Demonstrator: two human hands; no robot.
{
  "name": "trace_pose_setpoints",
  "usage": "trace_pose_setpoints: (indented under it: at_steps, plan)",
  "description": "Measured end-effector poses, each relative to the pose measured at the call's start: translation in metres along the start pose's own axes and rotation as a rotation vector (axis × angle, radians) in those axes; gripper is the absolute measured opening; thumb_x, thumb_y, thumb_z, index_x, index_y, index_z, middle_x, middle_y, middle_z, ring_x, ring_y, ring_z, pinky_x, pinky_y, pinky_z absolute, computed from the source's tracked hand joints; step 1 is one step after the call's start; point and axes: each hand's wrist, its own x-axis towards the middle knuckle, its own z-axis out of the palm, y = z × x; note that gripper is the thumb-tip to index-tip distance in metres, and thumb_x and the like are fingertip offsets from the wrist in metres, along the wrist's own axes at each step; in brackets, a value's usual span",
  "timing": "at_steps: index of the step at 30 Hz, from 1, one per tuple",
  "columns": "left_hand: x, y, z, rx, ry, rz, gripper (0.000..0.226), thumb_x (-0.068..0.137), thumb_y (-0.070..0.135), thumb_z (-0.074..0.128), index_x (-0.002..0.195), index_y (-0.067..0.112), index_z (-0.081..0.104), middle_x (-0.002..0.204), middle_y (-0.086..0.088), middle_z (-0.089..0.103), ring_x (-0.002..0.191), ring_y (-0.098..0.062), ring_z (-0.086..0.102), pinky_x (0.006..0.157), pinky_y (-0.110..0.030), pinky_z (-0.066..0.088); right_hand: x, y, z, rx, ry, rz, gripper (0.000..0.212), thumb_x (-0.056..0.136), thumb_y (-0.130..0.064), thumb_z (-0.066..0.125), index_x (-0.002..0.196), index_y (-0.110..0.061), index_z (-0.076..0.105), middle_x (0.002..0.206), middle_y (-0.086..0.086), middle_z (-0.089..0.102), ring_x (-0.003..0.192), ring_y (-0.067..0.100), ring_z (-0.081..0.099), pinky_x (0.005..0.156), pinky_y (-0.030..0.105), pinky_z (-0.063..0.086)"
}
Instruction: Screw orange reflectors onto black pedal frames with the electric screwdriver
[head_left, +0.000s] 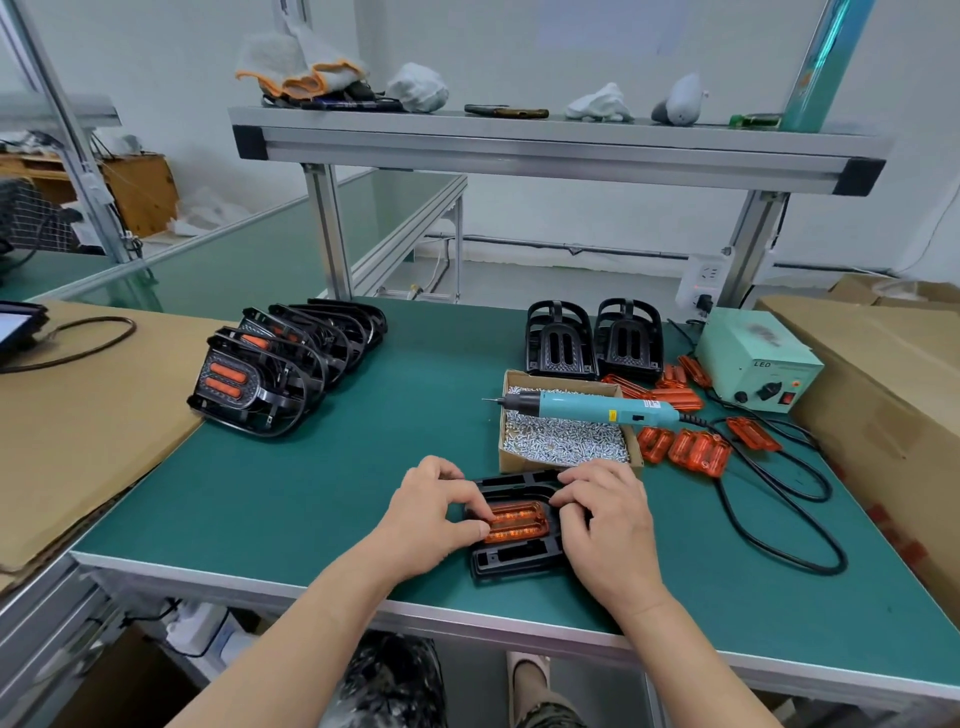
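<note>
On the green-matted workbench (285, 493), a turquoise electric screwdriver (587, 406) is laid across a cardboard box of silver screws (511, 460). Near the front edge, a black plastic pedal frame (514, 564) is gripped by curled fingers of the right hand (608, 525). Its oblong orange reflector (519, 522), seemingly seated, is pinched by the left hand (431, 514).

At the surface's (291, 499) near edge before you lies a pedal frame (514, 564) holding a reflector (517, 522); behind it the screw box (550, 378), screwdriver (587, 406) across it; stacked pedals (270, 374) by the left edge.
</note>
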Motion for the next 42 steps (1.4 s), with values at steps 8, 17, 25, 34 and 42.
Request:
trace_pose_setpoints:
  at_steps: [8,17,25,34,42]
  plan:
    - [0.004,-0.004,-0.001,0.028,-0.032,0.068,0.022,0.084,0.028,0.073,0.080,0.046,0.061,0.123,0.019,0.048,0.119,-0.009,0.043,0.109,-0.040,0.031,0.030,-0.002,-0.017,0.620,0.175,0.700,0.035,0.096,-0.004,0.059,0.129,-0.016,0.061,0.119,-0.006,0.067,0.110,0.005,0.062,0.105,0.029,0.047]
    - [0.023,0.000,0.003,0.009,-0.075,0.106,0.011,0.088,0.020,0.069,0.091,0.031,0.071,0.146,0.012,0.040,0.134,-0.008,0.040,0.108,-0.021,0.026,0.103,-0.006,-0.018,1.625,0.274,1.335,0.055,0.102,-0.001,0.048,0.149,0.014,0.023,0.153,0.033,0.033,0.144,0.043,0.036,0.119,0.051,0.033]
    - [0.012,-0.001,0.010,-0.050,-0.033,0.168,0.038,0.086,0.036,0.071,0.119,0.048,0.057,0.148,0.006,0.033,0.140,0.001,0.025,0.109,-0.016,0.021,0.132,-0.003,0.018,1.561,0.208,1.525,0.049,0.095,-0.023,0.070,0.135,-0.007,0.047,0.128,0.018,0.063,0.114,0.032,0.062,0.096,0.044,0.050]
    - [0.013,0.001,0.010,0.001,-0.111,0.209,0.076,0.066,0.066,0.072,0.133,0.042,0.047,0.135,0.035,0.036,0.127,0.019,0.031,0.109,-0.014,0.028,0.134,-0.001,0.016,1.522,0.421,1.302,0.043,0.093,-0.035,0.072,0.125,-0.009,0.057,0.106,0.008,0.066,0.083,0.015,0.064,0.054,0.023,0.052]
    - [0.068,0.024,-0.003,0.291,0.234,0.172,0.022,0.096,0.028,0.058,0.113,0.027,0.072,0.110,0.005,0.062,0.111,-0.019,0.048,0.099,-0.034,0.037,0.139,0.002,-0.011,1.489,0.653,1.024,0.019,0.090,-0.019,0.068,0.106,-0.012,0.059,0.075,-0.003,0.060,0.055,0.006,0.059,0.049,0.021,0.050]
